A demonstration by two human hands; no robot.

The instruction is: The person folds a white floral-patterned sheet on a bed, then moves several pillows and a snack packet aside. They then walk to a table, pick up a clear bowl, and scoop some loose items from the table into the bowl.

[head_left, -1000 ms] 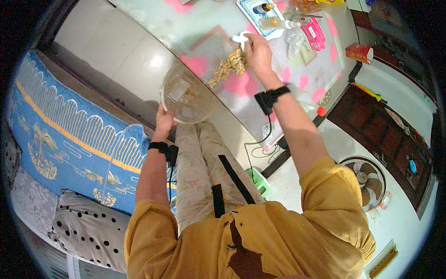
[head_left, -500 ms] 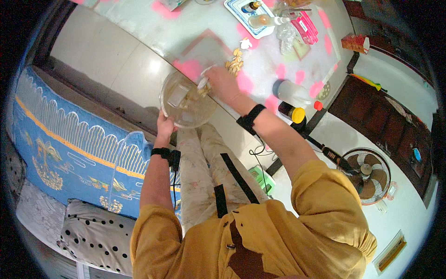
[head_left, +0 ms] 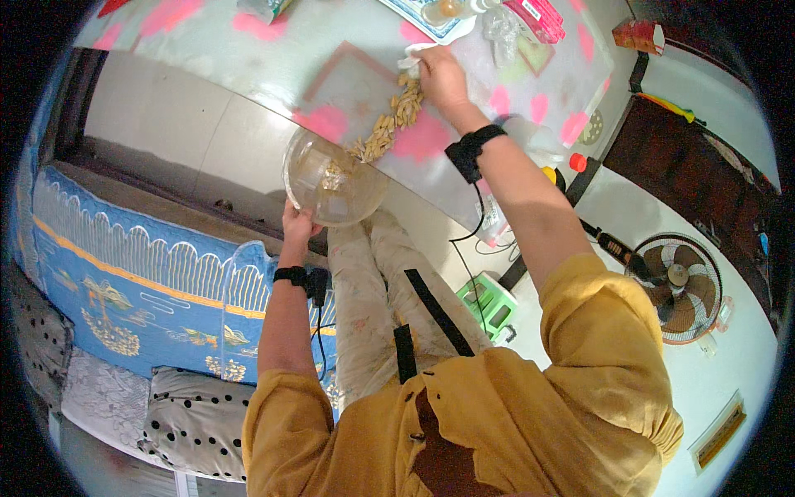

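Note:
My left hand (head_left: 299,222) grips the rim of a clear round plastic bowl (head_left: 364,197), held just below the table's edge. A few pale bits lie in the bowl. On the table, a trail of tan pieces like peanut shells (head_left: 385,132) runs from the edge over the bowl up toward my right hand (head_left: 444,81). That hand is closed on a crumpled white tissue (head_left: 411,58), pressed to the tabletop at the far end of the trail.
The pink-blotched table (head_left: 248,62) carries a blue-and-white tray (head_left: 445,35), a clear plastic bag (head_left: 502,37) and a pink box (head_left: 538,18). A red-capped bottle lies by my right forearm. A green stool (head_left: 487,306) and a fan (head_left: 677,277) stand right; a blue-covered sofa (head_left: 149,273) is left.
My right hand has moved from the table edge by the bowl to farther across the table with the tissue. More tan pieces now show, reaching the edge. My left hand still holds the bowl.

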